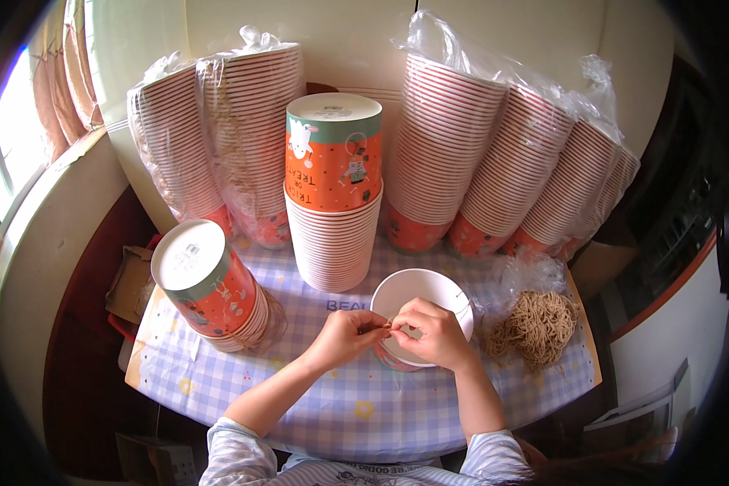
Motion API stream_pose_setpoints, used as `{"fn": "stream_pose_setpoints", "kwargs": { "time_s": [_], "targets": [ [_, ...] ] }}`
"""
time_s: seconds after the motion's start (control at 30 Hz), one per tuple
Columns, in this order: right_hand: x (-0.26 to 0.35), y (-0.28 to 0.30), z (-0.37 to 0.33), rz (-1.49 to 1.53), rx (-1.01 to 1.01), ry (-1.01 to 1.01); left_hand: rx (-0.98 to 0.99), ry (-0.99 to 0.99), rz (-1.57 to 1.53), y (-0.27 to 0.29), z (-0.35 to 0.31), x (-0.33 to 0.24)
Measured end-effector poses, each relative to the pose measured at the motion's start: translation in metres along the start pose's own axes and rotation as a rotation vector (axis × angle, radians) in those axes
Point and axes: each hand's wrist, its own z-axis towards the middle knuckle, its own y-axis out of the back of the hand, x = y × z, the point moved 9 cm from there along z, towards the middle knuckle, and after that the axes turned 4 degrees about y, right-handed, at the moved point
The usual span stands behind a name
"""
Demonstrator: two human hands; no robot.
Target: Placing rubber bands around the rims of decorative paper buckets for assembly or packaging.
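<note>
Pinching cord (pixel 387 327) — lying left-right, over upright cup (pixel 423 301)

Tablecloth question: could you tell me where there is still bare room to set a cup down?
The checked tablecloth is bare along its near edge, below both hands, and at the near left corner beside the tilted cup stack. The back is crowded with bagged cup stacks; the twine bundle fills the right.

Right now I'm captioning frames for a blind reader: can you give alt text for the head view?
Both hands, left hand and right hand, pinch a thin string at the rim of an open white-lined paper cup on a checked tablecloth. Stacks of orange paper cups stand behind, and a bundle of brown string lies to the right.
</note>
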Motion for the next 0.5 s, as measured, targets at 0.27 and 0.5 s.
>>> {"fn": "stream_pose_setpoints", "kwargs": {
  "time_s": [0.27,0.5],
  "targets": [
    [-0.001,0.001,0.001,0.041,-0.007,-0.027,-0.101,-0.073,-0.012,0.004,-0.005,-0.015],
    [-0.001,0.002,0.002,0.056,-0.008,-0.052,-0.115,-0.052,0.156,0.007,-0.006,-0.018]
  ]
}}
